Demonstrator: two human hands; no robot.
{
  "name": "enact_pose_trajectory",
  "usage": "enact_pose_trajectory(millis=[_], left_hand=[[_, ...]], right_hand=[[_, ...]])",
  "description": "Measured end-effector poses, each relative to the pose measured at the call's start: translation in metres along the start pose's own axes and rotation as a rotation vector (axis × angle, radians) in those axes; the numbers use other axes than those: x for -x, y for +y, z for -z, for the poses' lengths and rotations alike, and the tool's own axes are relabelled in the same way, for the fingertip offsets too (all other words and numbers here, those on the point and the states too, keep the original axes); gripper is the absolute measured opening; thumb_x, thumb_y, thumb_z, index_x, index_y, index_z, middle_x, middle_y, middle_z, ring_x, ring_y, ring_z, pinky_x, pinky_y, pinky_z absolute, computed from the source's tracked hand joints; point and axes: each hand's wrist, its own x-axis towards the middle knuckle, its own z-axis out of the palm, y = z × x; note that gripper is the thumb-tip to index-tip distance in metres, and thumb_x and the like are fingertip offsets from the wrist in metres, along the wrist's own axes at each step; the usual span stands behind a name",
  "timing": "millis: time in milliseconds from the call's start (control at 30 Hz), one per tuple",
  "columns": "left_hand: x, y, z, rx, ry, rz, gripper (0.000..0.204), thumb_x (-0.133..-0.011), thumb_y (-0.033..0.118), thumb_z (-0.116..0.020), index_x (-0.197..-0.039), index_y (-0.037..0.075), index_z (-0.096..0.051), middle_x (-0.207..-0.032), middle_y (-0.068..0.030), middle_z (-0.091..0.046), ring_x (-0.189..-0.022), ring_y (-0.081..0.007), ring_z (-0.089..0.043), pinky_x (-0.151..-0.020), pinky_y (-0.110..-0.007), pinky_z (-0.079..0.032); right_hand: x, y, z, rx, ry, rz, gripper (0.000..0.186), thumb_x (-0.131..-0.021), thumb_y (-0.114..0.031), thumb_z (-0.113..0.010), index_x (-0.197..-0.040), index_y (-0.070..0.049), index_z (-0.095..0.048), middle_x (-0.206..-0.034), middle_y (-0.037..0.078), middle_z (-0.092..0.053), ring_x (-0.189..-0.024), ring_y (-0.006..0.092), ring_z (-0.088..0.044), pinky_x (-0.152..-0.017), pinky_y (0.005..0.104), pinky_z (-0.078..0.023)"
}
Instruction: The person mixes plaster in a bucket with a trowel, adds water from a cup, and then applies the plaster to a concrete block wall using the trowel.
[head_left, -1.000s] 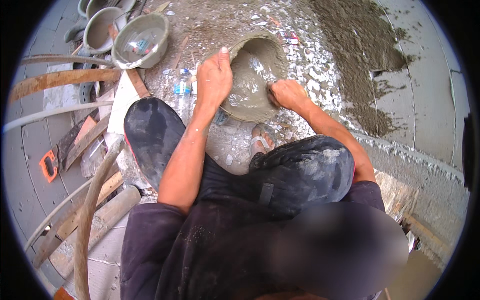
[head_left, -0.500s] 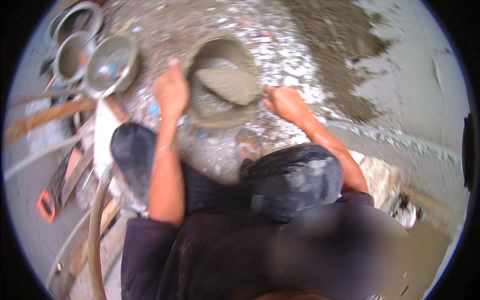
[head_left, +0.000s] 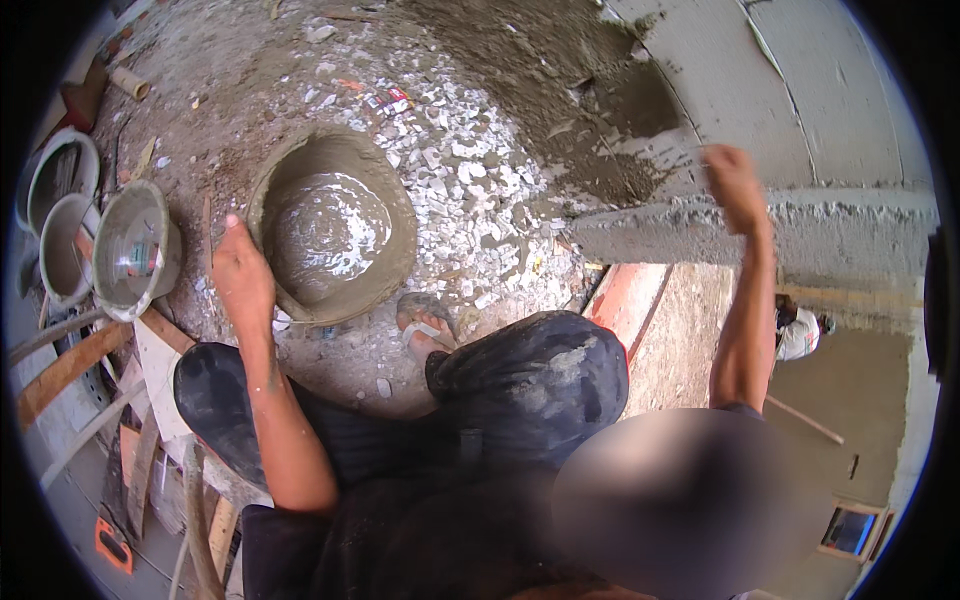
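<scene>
A mortar-caked bucket (head_left: 400, 225) stands on the ground in front of me, with wet grey mortar (head_left: 330, 228) inside. At its left rim is my left hand (head_left: 243, 275), its fingers closed against the side and partly hidden. My right hand (head_left: 735, 190) is raised far to the right, in front of the grey wall, closed as a fist around a trowel's handle. The trowel's blade is hard to make out against the dark wet mortar (head_left: 640, 100) nearby. My knees are bent on either side below the bucket.
White rubble (head_left: 480, 190) covers the ground right of the bucket. Several buckets (head_left: 140, 250) stand at the left, above loose wooden boards (head_left: 75, 370). A concrete ledge (head_left: 730, 230) runs along the right. An orange-handled tool (head_left: 113, 545) lies lower left.
My right hand has swung from the bucket out to the right, taking the mortar-laden trowel out of the bucket. My view has turned right, while my left hand stays at the bucket's rim.
</scene>
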Motion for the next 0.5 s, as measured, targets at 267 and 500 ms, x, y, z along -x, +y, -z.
enact_pose_trajectory(millis=[267,500], left_hand=[[0.000,0.001,0.013,-0.114,-0.039,0.113,0.059,-0.104,0.042,-0.041,-0.077,-0.009,-0.054,-0.062,-0.0204,-0.049,-0.061,-0.0288,-0.044,-0.062,-0.046,-0.037],[0.009,0.012,0.006,-0.151,-0.081,-0.050,0.054,-0.102,0.038,-0.040,-0.083,-0.005,-0.064,-0.079,-0.0331,-0.061,-0.078,-0.0531,-0.058,-0.069,-0.056,-0.042]], right_hand=[[0.069,-0.109,0.006,0.216,-0.138,0.396,0.028,-0.093,-0.024,-0.063,-0.105,0.001,-0.065,-0.059,-0.004,-0.050,-0.051,0.0049,-0.043,-0.044,0.0243,-0.033],[0.080,-0.162,-0.226,0.458,-0.209,1.019,0.018,-0.087,-0.017,-0.063,-0.100,-0.008,-0.056,-0.086,0.017,-0.063,-0.078,0.0385,-0.066,-0.064,0.0500,-0.051]])
